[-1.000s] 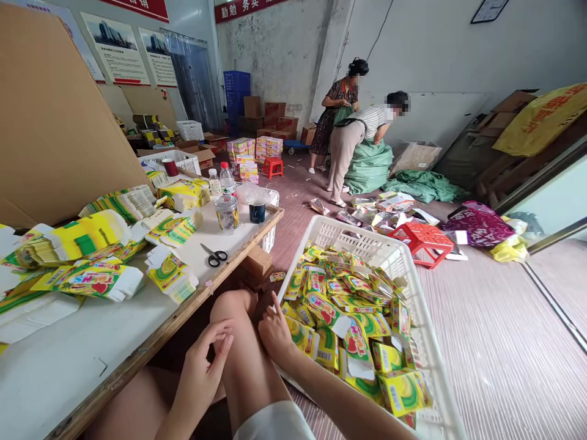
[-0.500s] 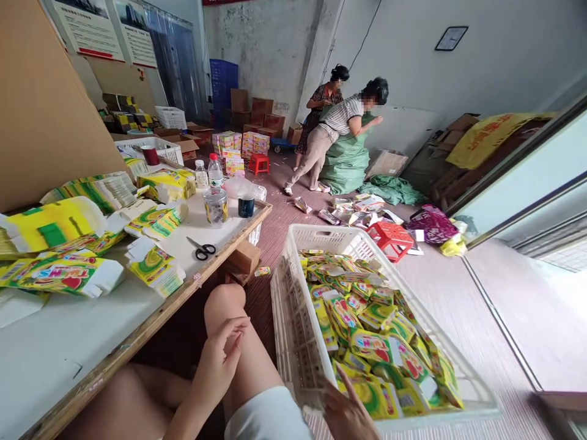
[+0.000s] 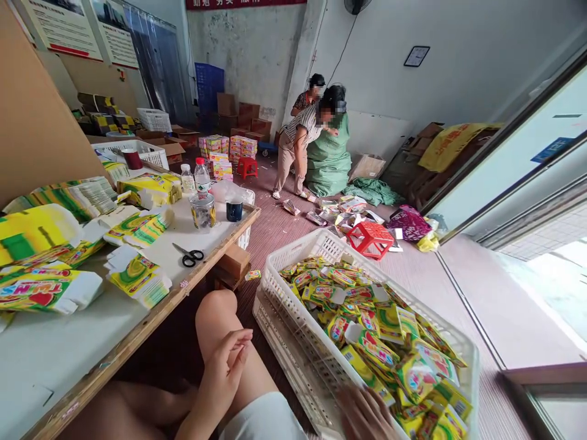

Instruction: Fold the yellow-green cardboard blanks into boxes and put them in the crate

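Resting over the thigh [image 3: 259, 370], the left hand [image 3: 225, 370] has a loosely spread grip, fingers curled. The right hand [image 3: 364, 412] blurs at the near end of the left edge of a white crate [image 3: 330, 242], grip unclear; yellow cartons [image 3: 376, 349] heap inside.

A: Which parts are unclear?
B: Right hand [image 3: 364, 410], blurred, cut by the lower edge; crate [image 3: 476, 360], near end likewise cut.
A: Beyond?
B: Rear worker [image 3: 301, 101], legs hidden behind striped-shirted worker [image 3: 300, 123] and sack [image 3: 329, 160]; fan [image 3: 356, 5], cropped above.
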The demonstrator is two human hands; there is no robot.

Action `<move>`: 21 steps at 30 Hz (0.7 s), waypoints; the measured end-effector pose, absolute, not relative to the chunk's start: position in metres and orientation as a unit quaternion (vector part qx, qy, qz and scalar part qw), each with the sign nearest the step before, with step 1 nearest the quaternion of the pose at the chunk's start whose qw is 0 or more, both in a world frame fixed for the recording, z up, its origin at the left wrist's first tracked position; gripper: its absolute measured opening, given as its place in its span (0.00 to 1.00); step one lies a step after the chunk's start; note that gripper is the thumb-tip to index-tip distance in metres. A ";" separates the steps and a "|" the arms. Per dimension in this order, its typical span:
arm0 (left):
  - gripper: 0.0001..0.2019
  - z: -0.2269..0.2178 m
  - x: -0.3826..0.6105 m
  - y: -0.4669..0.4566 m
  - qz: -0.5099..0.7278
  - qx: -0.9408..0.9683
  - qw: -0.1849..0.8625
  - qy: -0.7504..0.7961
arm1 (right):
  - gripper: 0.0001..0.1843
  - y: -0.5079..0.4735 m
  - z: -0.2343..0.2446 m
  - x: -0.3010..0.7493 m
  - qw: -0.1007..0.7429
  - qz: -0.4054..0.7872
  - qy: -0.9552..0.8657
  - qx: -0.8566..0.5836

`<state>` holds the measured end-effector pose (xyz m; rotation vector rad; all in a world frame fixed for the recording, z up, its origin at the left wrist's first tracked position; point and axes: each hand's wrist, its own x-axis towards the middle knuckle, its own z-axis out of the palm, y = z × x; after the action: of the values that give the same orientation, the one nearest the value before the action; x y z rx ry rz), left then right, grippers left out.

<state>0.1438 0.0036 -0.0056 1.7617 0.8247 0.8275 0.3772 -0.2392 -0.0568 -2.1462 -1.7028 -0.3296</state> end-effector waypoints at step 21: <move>0.12 0.051 0.038 0.068 0.479 0.752 0.140 0.431 | 0.20 -0.064 -0.070 0.361 0.194 -0.002 -0.528 -0.827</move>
<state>0.0381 0.0683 0.0511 2.1732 1.2455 1.3832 0.3608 -0.0643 -0.0696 -2.3185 -1.4822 -0.0052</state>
